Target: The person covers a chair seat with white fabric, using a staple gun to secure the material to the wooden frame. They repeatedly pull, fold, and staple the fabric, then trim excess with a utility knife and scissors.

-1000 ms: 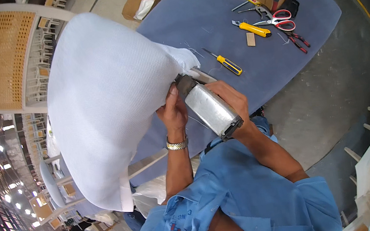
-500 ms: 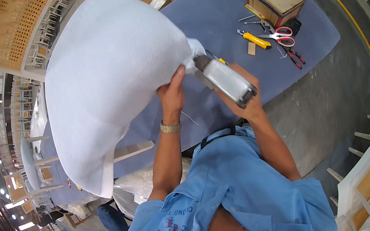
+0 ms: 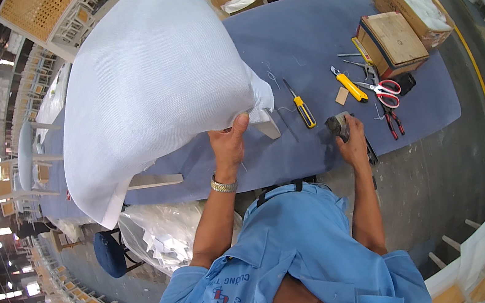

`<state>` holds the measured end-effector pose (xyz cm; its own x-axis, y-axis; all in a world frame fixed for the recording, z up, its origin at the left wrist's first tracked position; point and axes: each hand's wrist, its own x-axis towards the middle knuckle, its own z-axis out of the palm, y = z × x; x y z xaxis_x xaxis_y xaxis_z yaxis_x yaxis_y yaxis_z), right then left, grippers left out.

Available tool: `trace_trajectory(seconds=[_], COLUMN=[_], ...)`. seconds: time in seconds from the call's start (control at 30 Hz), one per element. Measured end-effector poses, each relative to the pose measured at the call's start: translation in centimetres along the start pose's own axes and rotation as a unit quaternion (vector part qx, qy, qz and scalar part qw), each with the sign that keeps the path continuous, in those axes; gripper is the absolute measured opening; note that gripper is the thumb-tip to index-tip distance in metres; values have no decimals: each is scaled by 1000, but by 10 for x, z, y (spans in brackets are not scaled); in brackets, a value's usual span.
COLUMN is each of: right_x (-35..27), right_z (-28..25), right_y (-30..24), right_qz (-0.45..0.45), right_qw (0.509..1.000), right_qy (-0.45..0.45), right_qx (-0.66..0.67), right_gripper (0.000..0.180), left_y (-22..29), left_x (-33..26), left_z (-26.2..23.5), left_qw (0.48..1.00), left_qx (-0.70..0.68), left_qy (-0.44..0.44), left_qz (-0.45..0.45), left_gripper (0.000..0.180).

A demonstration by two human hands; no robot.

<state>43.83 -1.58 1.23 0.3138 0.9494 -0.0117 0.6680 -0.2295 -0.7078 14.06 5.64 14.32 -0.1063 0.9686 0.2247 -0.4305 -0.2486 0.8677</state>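
Blue-grey table (image 3: 300,32) is filling mid-view, rows of chairs (image 3: 87,300) running off at L edge. White fabric-covered seat (image 3: 150,71) is resting on L part of table, tilted; its long axis is running approx. diagonally, top of view down to lower L. Pale wooden legs (image 3: 157,180) are sticking out from under it, one pointing R, the other lower R.

L forearm is coming up from below, leaning slightly R, watch (image 3: 224,185) on wrist. L hand (image 3: 228,147) is gripping seat's near edge: thumb pointing up against fabric, other fingers curling under, tips hidden.

R forearm is rising nearly straight; R hand (image 3: 353,145) is holding dark-nosed tool (image 3: 337,127) nr. table's near edge, fingers clamped round it. Tool is showing foreshortened, nose approx. twd. upper L; full length can't tell. It's staying well apart from seat.

Yellow screwdriver (image 3: 305,111) is lying between seat & tool, tip pointing up-L. Yellow cutter (image 3: 351,86), red-handled scissors (image 3: 389,90) & pliers (image 3: 395,124) are lying clustered nr. cardboard box (image 3: 394,40).
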Motion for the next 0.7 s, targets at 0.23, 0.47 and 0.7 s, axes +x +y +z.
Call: trace_trajectory(seconds=[0.23, 0.47, 0.7], right_x=[50, 112, 158], right_z=[29, 5, -47], right_y=[50, 29, 103], right_qz=[-109, -130, -15], right_qw=[989, 991, 997], right_qy=[13, 4, 46], right_qx=[-102, -5, -54], right_gripper=[48, 31, 27], left_y=[-10, -28, -25], left_x=[-9, -18, -36], left_z=[2, -35, -61], left_qw=[997, 994, 984], left_qx=[7, -98, -165], left_qy=[78, 32, 66], left_qz=[-1, -23, -22], left_gripper=[60, 59, 58])
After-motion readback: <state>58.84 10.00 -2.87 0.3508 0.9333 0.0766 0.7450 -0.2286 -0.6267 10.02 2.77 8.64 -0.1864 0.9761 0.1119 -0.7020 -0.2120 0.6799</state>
